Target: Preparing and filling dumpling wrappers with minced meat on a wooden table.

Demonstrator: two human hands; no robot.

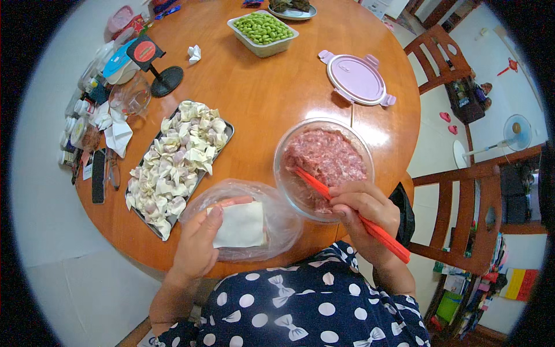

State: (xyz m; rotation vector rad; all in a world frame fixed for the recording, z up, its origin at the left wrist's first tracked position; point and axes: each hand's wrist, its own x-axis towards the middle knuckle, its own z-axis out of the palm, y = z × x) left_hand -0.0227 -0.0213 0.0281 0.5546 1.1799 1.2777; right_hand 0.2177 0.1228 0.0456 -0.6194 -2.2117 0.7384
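Between the thumb and fingers of my left hand (196,240) lies a square white dough wrapper (238,225), held flat above a clear plastic bag (277,231). My right hand (365,217) is closed round a pair of red chopsticks (381,234). Their tips reach into the pink minced meat (329,156) in a round glass bowl (370,151). Left of the bag, a dark tray (231,132) is heaped with folded wontons (179,156). What lies beneath the wrapper is partly hidden by it and by my fingers.
A lilac lid (356,79) lies beyond the bowl, and a container of green beans (263,32) stands farther back. A black phone stand (165,78), a clear cup (130,95), tissues (118,136) and a phone (99,176) line the left side. Wooden chairs (462,217) stand right of the table.
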